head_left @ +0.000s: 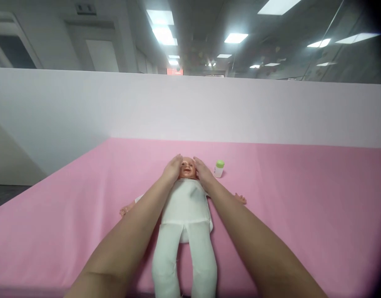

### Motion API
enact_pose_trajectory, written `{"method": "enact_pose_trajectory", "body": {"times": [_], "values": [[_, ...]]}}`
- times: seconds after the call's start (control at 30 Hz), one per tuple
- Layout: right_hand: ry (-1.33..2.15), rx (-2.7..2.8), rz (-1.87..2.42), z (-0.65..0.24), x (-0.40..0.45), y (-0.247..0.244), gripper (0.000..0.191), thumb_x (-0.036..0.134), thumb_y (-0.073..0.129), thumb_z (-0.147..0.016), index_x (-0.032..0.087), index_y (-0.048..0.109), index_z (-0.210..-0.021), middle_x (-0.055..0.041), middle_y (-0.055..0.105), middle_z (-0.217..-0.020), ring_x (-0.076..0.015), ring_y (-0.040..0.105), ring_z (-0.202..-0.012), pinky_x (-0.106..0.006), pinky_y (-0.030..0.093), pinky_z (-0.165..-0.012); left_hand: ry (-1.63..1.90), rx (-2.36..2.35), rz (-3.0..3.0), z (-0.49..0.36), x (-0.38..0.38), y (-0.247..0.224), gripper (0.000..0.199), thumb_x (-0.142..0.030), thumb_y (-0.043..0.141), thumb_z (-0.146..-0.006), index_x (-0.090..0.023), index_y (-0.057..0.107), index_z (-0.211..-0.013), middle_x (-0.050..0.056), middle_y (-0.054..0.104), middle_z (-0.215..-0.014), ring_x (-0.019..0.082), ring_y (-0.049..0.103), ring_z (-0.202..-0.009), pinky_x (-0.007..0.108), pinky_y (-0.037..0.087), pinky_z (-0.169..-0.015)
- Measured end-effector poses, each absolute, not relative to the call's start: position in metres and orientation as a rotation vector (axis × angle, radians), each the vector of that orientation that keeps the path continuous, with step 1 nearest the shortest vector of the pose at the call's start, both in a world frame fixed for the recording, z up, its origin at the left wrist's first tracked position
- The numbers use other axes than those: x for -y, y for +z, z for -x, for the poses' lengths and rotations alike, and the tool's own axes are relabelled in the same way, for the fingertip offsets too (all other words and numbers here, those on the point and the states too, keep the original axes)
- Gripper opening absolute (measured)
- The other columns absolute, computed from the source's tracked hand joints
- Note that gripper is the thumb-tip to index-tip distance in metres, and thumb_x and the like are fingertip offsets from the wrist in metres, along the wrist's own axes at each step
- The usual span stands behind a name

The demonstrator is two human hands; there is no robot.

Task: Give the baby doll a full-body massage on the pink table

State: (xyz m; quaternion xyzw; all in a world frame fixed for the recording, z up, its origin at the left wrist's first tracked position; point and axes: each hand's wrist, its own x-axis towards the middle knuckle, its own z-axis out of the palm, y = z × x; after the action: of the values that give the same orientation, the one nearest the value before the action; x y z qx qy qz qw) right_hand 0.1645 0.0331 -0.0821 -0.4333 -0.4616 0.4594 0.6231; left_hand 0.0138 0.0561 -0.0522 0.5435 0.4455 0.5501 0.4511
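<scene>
A baby doll (186, 203) in a white top and white trousers lies on its back, face up, with its arms spread to the sides. My left hand (172, 169) rests along the left side of the doll's head, fingers stretched out. Against the right side of the head lies my right hand (203, 170), its fingers also extended. The doll's face (187, 166) shows between the two hands, while my forearms partly cover its arms. Just right of my right hand stands a small white bottle (219, 169) with a green cap.
A pink padded mat (290, 207) lies under the doll. White low walls (190, 107) border it at the back and left. Beyond are glass panels, lit ceiling lights (236, 38) and a doorway area (102, 54).
</scene>
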Motion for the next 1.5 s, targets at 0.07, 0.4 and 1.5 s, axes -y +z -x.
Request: {"method": "enact_pose_trajectory", "body": {"times": [0.07,0.4,1.5], "values": [[1.154,0.996,0.878,-0.16,-0.041,-0.1,0.067,0.07,0.067,-0.085,0.031,0.06,-0.139,-0.004,0.063,-0.143,-0.0259,0.06,-0.132,-0.046,0.05,-0.112,1.305,-1.069,-1.274,-0.016,-0.059,-0.073,0.054,-0.05,0.063,-0.094,-0.02,0.064,-0.139,0.012,0.056,-0.155,0.03,0.054,-0.142,0.044,0.038,-0.123],[1.027,1.059,0.891,-0.161,-0.038,-0.11,0.054,0.059,0.07,-0.085,0.027,0.061,-0.127,-0.0041,0.064,-0.131,-0.0231,0.062,-0.123,-0.04,0.051,-0.109,1.4,-1.043,-1.247,-0.011,-0.06,-0.09,0.047,-0.039,0.076,-0.078,-0.024,0.069,-0.122,0.007,0.072,-0.12,0.025,0.068,-0.109,0.039,0.054,-0.099],[1.066,1.033,0.961,-0.16,-0.044,-0.101,0.056,0.053,0.085,-0.073,0.025,0.068,-0.118,-0.0047,0.073,-0.114,-0.0244,0.068,-0.109,-0.041,0.056,-0.099,1.327,-0.967,-1.198,-0.006,-0.061,-0.086,0.051,-0.04,0.079,-0.076,-0.023,0.072,-0.122,0.009,0.076,-0.113,0.025,0.072,-0.101,0.038,0.058,-0.09]]}}
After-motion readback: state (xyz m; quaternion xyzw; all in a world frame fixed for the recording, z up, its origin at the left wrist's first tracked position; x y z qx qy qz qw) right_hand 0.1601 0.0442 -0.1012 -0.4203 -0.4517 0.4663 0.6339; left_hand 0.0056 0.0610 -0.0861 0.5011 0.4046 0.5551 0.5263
